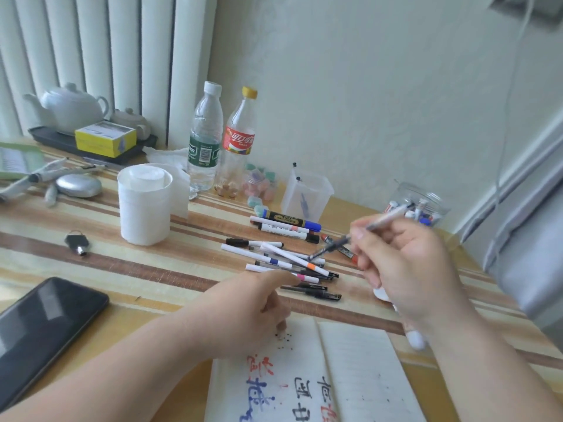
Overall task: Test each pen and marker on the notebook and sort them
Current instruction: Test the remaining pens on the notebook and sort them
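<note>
The right hand (405, 269) pinches a clear-barrelled pen (333, 243) aloft, its tip over the loose pile of pens (289, 260) lying just beyond both hands. A slack pinch could drop it among them, mixing tested with untested. The left hand (253, 309) rests with fingers curled on the open notebook (359, 354) beneath it; whether it grasps anything I cannot tell, and it may smear fresh ink.

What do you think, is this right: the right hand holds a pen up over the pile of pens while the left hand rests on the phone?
Not quite. The head view shows the left hand resting on the open notebook at its corner, not the phone, which lies apart to its left. The right hand does hold a pen over the pile of pens.
</note>
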The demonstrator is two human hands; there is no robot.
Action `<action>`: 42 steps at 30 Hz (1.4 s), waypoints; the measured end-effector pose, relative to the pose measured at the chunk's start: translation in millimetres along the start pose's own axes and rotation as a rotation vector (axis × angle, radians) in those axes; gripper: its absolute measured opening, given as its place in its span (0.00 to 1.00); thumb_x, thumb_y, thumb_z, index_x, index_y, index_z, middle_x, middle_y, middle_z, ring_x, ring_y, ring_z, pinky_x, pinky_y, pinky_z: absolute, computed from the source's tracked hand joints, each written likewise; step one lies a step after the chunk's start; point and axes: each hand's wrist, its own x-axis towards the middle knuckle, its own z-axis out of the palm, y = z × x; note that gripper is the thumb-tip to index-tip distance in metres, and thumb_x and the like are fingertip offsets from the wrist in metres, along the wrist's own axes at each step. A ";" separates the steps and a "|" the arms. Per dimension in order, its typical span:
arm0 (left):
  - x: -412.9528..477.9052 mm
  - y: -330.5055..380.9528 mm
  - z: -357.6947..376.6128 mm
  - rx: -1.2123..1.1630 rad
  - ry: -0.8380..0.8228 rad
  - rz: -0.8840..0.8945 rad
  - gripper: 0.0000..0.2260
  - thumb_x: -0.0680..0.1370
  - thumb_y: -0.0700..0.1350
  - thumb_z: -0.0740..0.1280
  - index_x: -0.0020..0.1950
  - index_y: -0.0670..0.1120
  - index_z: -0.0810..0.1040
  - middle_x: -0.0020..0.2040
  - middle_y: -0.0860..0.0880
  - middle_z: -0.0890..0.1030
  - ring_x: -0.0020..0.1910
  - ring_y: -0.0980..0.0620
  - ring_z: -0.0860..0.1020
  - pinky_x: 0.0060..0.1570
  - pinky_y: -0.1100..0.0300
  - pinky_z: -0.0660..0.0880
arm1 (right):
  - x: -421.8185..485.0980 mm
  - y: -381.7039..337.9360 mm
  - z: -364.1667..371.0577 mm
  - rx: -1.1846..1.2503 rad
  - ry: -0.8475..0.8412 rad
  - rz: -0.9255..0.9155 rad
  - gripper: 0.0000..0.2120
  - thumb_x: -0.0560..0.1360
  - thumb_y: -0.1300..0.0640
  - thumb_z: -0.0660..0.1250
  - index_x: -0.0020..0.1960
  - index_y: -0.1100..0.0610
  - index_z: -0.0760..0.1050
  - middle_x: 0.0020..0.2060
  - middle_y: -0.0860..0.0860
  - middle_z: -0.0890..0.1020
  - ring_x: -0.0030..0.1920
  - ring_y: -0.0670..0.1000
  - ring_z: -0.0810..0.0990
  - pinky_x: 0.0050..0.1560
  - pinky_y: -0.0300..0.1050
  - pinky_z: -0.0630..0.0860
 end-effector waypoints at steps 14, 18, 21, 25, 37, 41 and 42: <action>0.3 2.9 -5.3 0.100 -0.008 0.014 0.12 0.82 0.54 0.64 0.65 0.59 0.78 0.49 0.62 0.81 0.49 0.61 0.79 0.54 0.60 0.78 | 176.6 24.6 42.2 -0.701 0.118 -0.074 0.07 0.79 0.56 0.67 0.54 0.58 0.79 0.48 0.54 0.84 0.47 0.55 0.81 0.45 0.41 0.74; -0.1 3.2 -8.1 0.106 0.008 0.022 0.12 0.82 0.53 0.64 0.65 0.58 0.78 0.52 0.61 0.82 0.49 0.61 0.79 0.54 0.61 0.78 | 162.5 24.8 46.7 -0.650 0.082 -0.073 0.13 0.78 0.57 0.69 0.62 0.57 0.78 0.45 0.48 0.79 0.49 0.51 0.79 0.50 0.39 0.72; -0.4 0.4 -7.0 0.092 0.021 0.018 0.11 0.82 0.53 0.65 0.64 0.58 0.79 0.47 0.62 0.80 0.47 0.62 0.79 0.52 0.63 0.78 | 132.9 25.6 46.9 -0.637 0.030 -0.112 0.09 0.77 0.58 0.69 0.57 0.54 0.80 0.40 0.43 0.77 0.42 0.44 0.77 0.42 0.33 0.70; -1.6 -1.3 -6.5 0.080 0.028 0.003 0.11 0.82 0.54 0.65 0.63 0.58 0.80 0.43 0.63 0.79 0.46 0.62 0.79 0.52 0.61 0.78 | 92.6 39.2 46.9 -0.860 -0.299 0.068 0.04 0.75 0.57 0.70 0.46 0.48 0.79 0.42 0.44 0.81 0.44 0.48 0.80 0.43 0.39 0.74; -2.7 -5.1 -5.2 0.092 0.119 -0.006 0.05 0.80 0.51 0.67 0.53 0.60 0.81 0.46 0.61 0.80 0.44 0.62 0.78 0.44 0.66 0.75 | 36.7 50.1 34.4 -0.994 -0.627 0.012 0.04 0.73 0.55 0.68 0.43 0.47 0.79 0.41 0.41 0.78 0.42 0.42 0.77 0.41 0.39 0.76; -2.9 -3.7 -7.2 0.055 0.090 -0.063 0.10 0.80 0.43 0.65 0.50 0.59 0.79 0.46 0.59 0.81 0.41 0.62 0.80 0.46 0.59 0.79 | 29.6 51.1 41.7 -1.140 -0.669 -0.029 0.05 0.70 0.59 0.66 0.42 0.49 0.75 0.43 0.46 0.78 0.44 0.51 0.78 0.47 0.52 0.81; -3.5 -2.3 -7.9 0.022 0.077 -0.082 0.12 0.79 0.40 0.62 0.50 0.59 0.77 0.47 0.59 0.81 0.40 0.61 0.82 0.45 0.57 0.79 | 28.1 51.1 43.3 -1.159 -0.666 -0.036 0.05 0.70 0.59 0.65 0.43 0.49 0.75 0.43 0.47 0.77 0.44 0.52 0.78 0.47 0.53 0.81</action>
